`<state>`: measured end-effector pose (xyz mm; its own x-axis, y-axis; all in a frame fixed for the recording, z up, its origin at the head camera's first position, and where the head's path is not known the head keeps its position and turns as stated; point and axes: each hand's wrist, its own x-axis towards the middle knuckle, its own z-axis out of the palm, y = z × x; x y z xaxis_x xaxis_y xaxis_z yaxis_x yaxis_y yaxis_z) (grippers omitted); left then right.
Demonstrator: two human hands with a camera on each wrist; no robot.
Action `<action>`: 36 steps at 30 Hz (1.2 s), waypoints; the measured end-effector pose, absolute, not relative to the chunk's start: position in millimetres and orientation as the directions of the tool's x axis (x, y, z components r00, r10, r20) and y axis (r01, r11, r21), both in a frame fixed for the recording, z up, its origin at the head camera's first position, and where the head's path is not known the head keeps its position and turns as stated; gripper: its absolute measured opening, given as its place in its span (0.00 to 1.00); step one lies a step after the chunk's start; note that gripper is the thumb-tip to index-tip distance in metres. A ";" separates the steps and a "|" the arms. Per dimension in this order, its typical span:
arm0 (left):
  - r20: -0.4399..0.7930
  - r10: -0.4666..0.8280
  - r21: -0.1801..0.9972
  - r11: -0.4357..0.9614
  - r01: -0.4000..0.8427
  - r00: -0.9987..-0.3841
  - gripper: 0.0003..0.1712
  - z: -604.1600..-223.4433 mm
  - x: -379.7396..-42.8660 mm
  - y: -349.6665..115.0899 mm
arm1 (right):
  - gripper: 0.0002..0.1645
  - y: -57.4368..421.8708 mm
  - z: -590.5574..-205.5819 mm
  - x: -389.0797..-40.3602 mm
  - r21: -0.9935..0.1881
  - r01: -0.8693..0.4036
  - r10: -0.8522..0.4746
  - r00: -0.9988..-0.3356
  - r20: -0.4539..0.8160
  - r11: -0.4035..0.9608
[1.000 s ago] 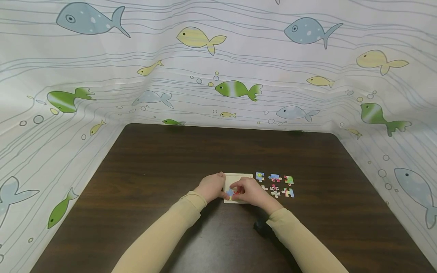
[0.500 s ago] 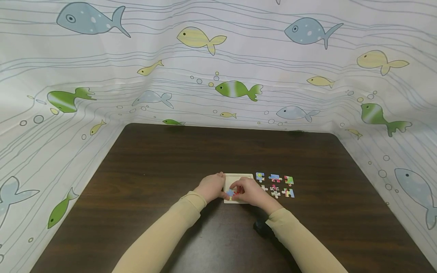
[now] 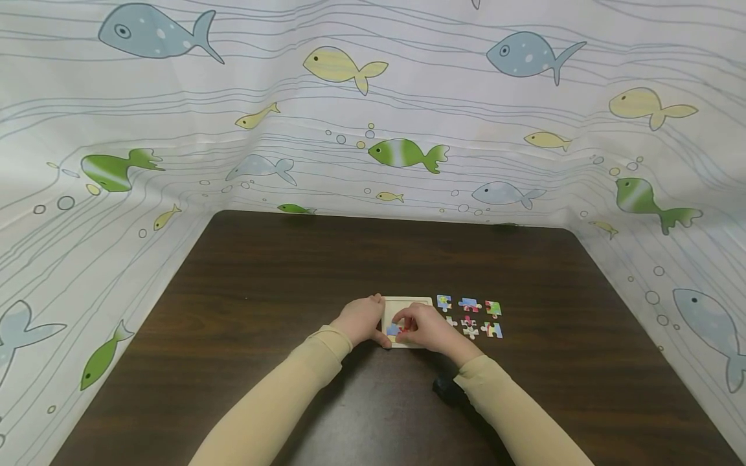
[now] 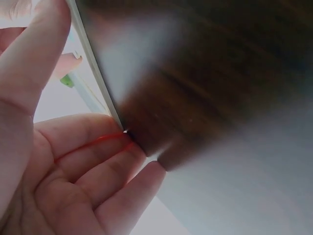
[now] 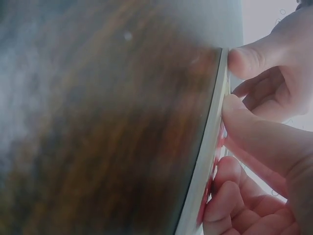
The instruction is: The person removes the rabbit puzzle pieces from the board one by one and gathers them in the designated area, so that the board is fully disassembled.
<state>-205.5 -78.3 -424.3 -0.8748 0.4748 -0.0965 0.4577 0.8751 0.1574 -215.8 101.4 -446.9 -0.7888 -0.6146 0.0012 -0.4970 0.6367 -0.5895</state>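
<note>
A shallow light wooden puzzle tray (image 3: 408, 300) lies flat on the dark table. My left hand (image 3: 358, 320) holds its left side, thumb at the near left corner and fingers along the edge; the left wrist view shows these fingertips at the tray's rim. A light blue puzzle piece (image 3: 393, 329) lies inside near that corner. Right beside it my right hand (image 3: 425, 325) reaches over the tray, thumb and bent fingers closing round a reddish puzzle piece (image 3: 406, 329) that they partly cover. The right wrist view has this thumb by the tray's near rim and the fingertips close to red surfaces.
To the tray's right lie several loose jigsaw pieces in two rows, among them a blue-and-red piece (image 3: 469, 304), a green piece (image 3: 493, 309) and a blue-yellow piece (image 3: 492, 329). A black object (image 3: 446, 391) sits by the right sleeve. A fish-print curtain (image 3: 408, 97) surrounds the table.
The left thumb has slid slightly toward me, off the blue piece to the tray's near left corner, so more of that piece shows. The right hand stays almost still.
</note>
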 end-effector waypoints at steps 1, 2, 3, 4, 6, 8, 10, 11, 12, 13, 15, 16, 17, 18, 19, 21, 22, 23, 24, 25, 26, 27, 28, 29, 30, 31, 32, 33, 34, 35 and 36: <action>-0.097 0.474 0.155 0.876 0.457 -0.875 0.43 -424.1 -205.6 -78.2 | 0.15 101.5 -447.2 -215.8 -0.590 -0.497 -0.614 -0.789 0.002 0.636; -0.099 0.473 0.151 0.877 0.457 -0.875 0.43 -424.0 -205.6 -78.0 | 0.15 101.6 -447.3 -215.7 -0.590 -0.498 -0.615 -0.789 0.004 0.635; -0.100 0.472 0.149 0.877 0.456 -0.876 0.44 -423.6 -205.6 -77.8 | 0.15 101.9 -447.5 -215.7 -0.592 -0.499 -0.616 -0.788 0.007 0.633; -0.100 0.471 0.146 0.878 0.456 -0.876 0.44 -423.3 -205.5 -77.6 | 0.15 102.1 -447.5 -215.7 -0.593 -0.500 -0.616 -0.788 0.009 0.631; -0.100 0.470 0.142 0.879 0.454 -0.877 0.45 -422.8 -205.4 -77.2 | 0.14 102.4 -447.9 -215.8 -0.593 -0.502 -0.617 -0.787 0.012 0.630; -0.099 0.469 0.140 0.880 0.455 -0.878 0.45 -422.2 -204.9 -77.0 | 0.14 102.6 -448.0 -215.8 -0.595 -0.504 -0.618 -0.786 0.017 0.626; -0.098 0.468 0.139 0.880 0.454 -0.878 0.46 -421.7 -204.7 -76.8 | 0.14 103.2 -448.4 -215.3 -0.599 -0.509 -0.619 -0.785 0.029 0.618; -0.099 0.468 0.139 0.880 0.453 -0.878 0.46 -421.7 -204.7 -76.7 | 0.15 103.4 -448.6 -214.9 -0.601 -0.515 -0.621 -0.783 0.040 0.611; -0.099 0.468 0.140 0.880 0.453 -0.878 0.46 -421.6 -204.7 -76.7 | 0.14 104.0 -448.7 -214.3 -0.604 -0.528 -0.626 -0.777 0.061 0.597; -0.100 0.467 0.139 0.881 0.453 -0.878 0.46 -421.6 -204.7 -76.6 | 0.14 104.6 -448.7 -213.8 -0.606 -0.538 -0.630 -0.773 0.079 0.585; -0.101 0.467 0.139 0.881 0.453 -0.878 0.46 -421.6 -205.0 -76.6 | 0.14 105.6 -448.6 -212.4 -0.601 -0.571 -0.640 -0.758 0.124 0.559; -0.103 0.467 0.141 0.881 0.452 -0.878 0.46 -421.6 -205.0 -76.6 | 0.14 105.7 -448.6 -211.9 -0.602 -0.576 -0.641 -0.756 0.136 0.552; -0.106 0.466 0.142 0.881 0.451 -0.878 0.46 -421.6 -205.1 -76.6 | 0.14 105.6 -448.4 -211.6 -0.604 -0.578 -0.640 -0.755 0.142 0.549; -0.108 0.465 0.144 0.882 0.449 -0.878 0.47 -421.5 -205.2 -76.6 | 0.14 105.5 -448.3 -211.4 -0.606 -0.577 -0.638 -0.757 0.145 0.547; -0.111 0.464 0.145 0.882 0.448 -0.879 0.47 -421.3 -205.2 -76.7 | 0.14 105.2 -448.2 -211.5 -0.613 -0.564 -0.632 -0.764 0.134 0.552; -0.117 0.462 0.150 0.883 0.444 -0.879 0.48 -421.0 -205.1 -76.8 | 0.15 104.2 -448.0 -211.8 -0.627 -0.536 -0.620 -0.778 0.107 0.565; -0.120 0.460 0.152 0.884 0.442 -0.880 0.49 -421.0 -204.9 -76.8 | 0.15 103.3 -447.8 -212.0 -0.642 -0.506 -0.607 -0.791 0.078 0.576; -0.121 0.461 0.152 0.884 0.443 -0.879 0.49 -420.9 -204.8 -76.8 | 0.16 103.0 -447.8 -212.2 -0.649 -0.490 -0.603 -0.796 0.060 0.582; -0.122 0.461 0.155 0.884 0.442 -0.879 0.48 -421.0 -204.6 -76.7 | 0.16 102.6 -447.9 -212.5 -0.654 -0.476 -0.597 -0.801 0.045 0.588; -0.121 0.461 0.155 0.883 0.442 -0.879 0.48 -421.1 -204.5 -76.7 | 0.16 102.3 -447.8 -212.6 -0.661 -0.460 -0.592 -0.805 0.029 0.593; -0.121 0.463 0.156 0.883 0.443 -0.878 0.48 -421.3 -204.4 -76.7 | 0.16 102.0 -447.8 -212.6 -0.665 -0.450 -0.590 -0.807 0.017 0.596; -0.120 0.464 0.157 0.882 0.445 -0.878 0.47 -421.5 -204.4 -76.7 | 0.16 102.1 -447.9 -212.8 -0.670 -0.440 -0.588 -0.809 0.007 0.598; -0.118 0.466 0.156 0.881 0.447 -0.877 0.46 -421.7 -204.4 -76.6 | 0.16 102.0 -448.0 -212.7 -0.673 -0.434 -0.586 -0.811 0.001 0.599; -0.115 0.467 0.155 0.880 0.448 -0.877 0.45 -422.0 -204.6 -76.6 | 0.16 102.2 -448.0 -212.7 -0.675 -0.428 -0.583 -0.812 -0.004 0.601; -0.115 0.467 0.157 0.880 0.449 -0.877 0.45 -422.2 -204.8 -76.6 | 0.16 102.2 -447.8 -212.5 -0.675 -0.424 -0.581 -0.814 -0.007 0.603; -0.113 0.468 0.152 0.880 0.451 -0.876 0.45 -422.4 -205.0 -76.6 | 0.15 102.2 -447.4 -212.3 -0.679 -0.419 -0.578 -0.816 -0.009 0.603; -0.114 0.468 0.150 0.880 0.450 -0.876 0.45 -422.7 -205.3 -76.6 | 0.15 102.0 -447.1 -212.0 -0.680 -0.417 -0.577 -0.817 -0.009 0.602; -0.115 0.466 0.147 0.881 0.449 -0.877 0.46 -423.1 -205.6 -76.7 | 0.14 101.7 -446.5 -211.6 -0.681 -0.416 -0.574 -0.819 -0.009 0.603; -0.115 0.464 0.144 0.882 0.448 -0.878 0.47 -423.5 -206.0 -76.6 | 0.14 101.4 -445.7 -211.0 -0.682 -0.414 -0.572 -0.820 -0.008 0.603; -0.117 0.463 0.140 0.883 0.447 -0.878 0.48 -424.0 -206.3 -76.6 | 0.13 101.3 -445.3 -210.9 -0.683 -0.413 -0.571 -0.821 -0.006 0.602; -0.119 0.462 0.138 0.884 0.446 -0.879 0.48 -424.8 -206.7 -76.5 | 0.13 101.2 -445.0 -210.8 -0.684 -0.414 -0.570 -0.821 -0.003 0.600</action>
